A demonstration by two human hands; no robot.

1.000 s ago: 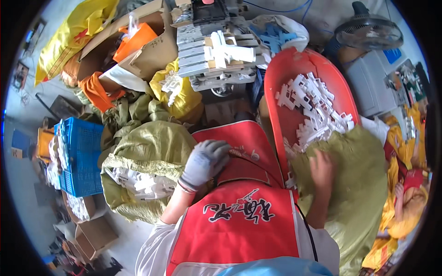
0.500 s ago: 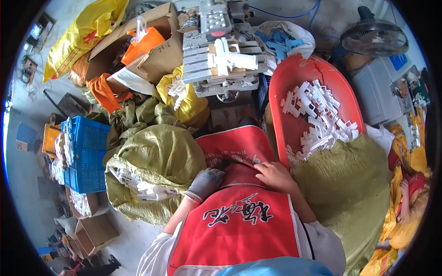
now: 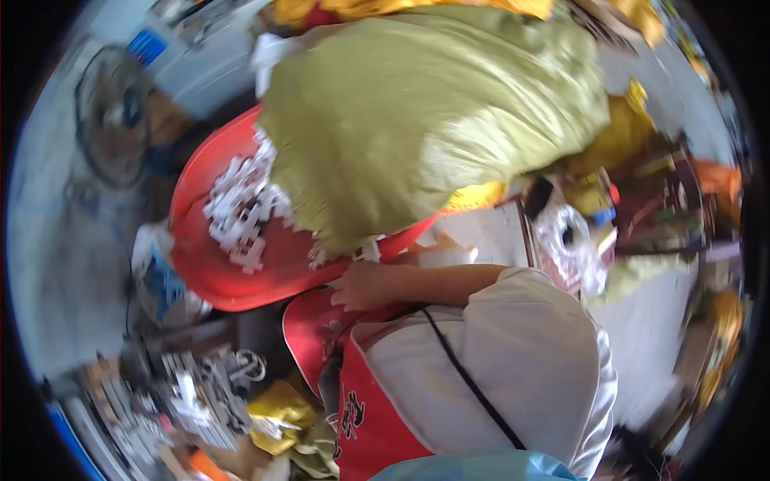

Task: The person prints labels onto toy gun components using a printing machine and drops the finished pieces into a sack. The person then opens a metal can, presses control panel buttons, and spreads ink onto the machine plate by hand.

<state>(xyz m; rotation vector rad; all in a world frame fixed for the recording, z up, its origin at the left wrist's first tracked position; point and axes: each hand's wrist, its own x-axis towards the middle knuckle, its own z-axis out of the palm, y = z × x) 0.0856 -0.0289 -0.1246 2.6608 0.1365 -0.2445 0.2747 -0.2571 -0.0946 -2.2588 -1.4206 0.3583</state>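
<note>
My bare right hand [image 3: 362, 286] lies over the red apron [image 3: 309, 321] on my lap, close to the near rim of the red tub [image 3: 241, 298]. Its fingers stretch out flat and seem to hold nothing. A small dark-grey patch beside the apron may be my gloved left hand, but blur and the apron's folds hide its fingers. In the tub lies a heap of white plastic gun-shaped parts [image 3: 241, 204]. A big olive woven sack [image 3: 433, 120] leans over the tub's right part and covers some of them.
A fan [image 3: 112, 116] stands at the far left, with a bag of blue parts [image 3: 164, 280] nearer. The metal machine table [image 3: 200, 397] is at the lower left, beside a yellow bag [image 3: 281, 413]. To the right is a clear plastic-wrapped roll [image 3: 565, 232].
The view has swung right: the tub and olive sack now fill the upper middle, and the machine has shifted to the lower left. My right hand still rests on my lap.
</note>
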